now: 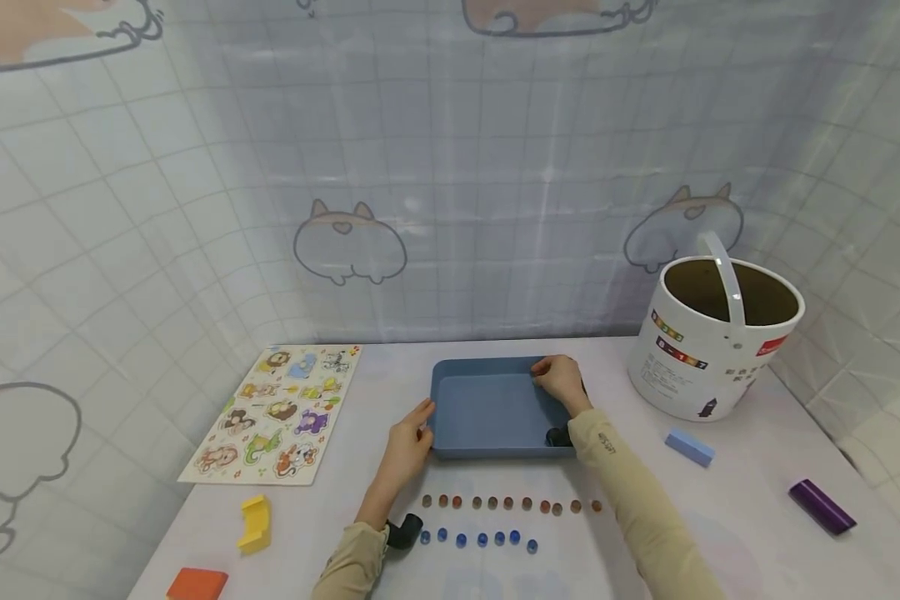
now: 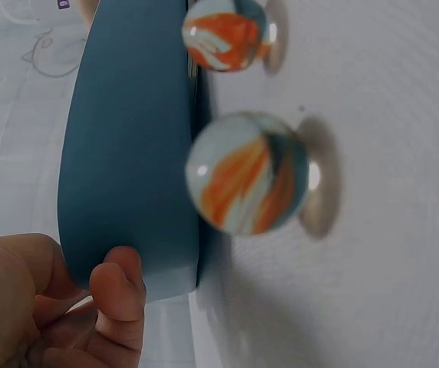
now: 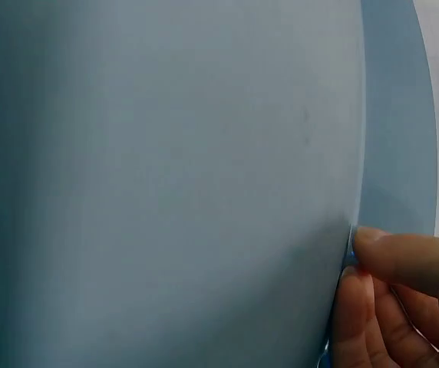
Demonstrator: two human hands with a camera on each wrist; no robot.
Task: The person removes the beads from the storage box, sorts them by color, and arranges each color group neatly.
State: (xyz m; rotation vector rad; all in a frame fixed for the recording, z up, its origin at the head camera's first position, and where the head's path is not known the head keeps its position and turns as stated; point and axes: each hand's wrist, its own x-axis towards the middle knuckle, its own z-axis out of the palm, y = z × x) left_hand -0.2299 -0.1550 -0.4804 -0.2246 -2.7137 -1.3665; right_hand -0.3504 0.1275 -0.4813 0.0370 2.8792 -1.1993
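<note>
A blue-grey tray (image 1: 487,454) lies on the table. At its near left corner my left hand (image 1: 408,437) holds the wall; in the left wrist view the fingers (image 2: 118,291) curl at the tray's end. Inside the far right corner, my right hand (image 1: 558,379) pinches a small blue marble (image 3: 351,251), mostly hidden by thumb and fingers. Another blue glint shows below it along the tray's edge. In front of the tray runs a row of orange-and-white marbles (image 2: 248,173), with a shorter row of blue marbles (image 1: 482,540) nearer me.
An animal sticker board (image 1: 270,417) lies at the left, above a yellow block (image 1: 255,525) and an orange block (image 1: 197,583). To the right stand a white bucket (image 1: 671,367) with a raised handle, a light blue block (image 1: 690,447) and a purple block (image 1: 822,507).
</note>
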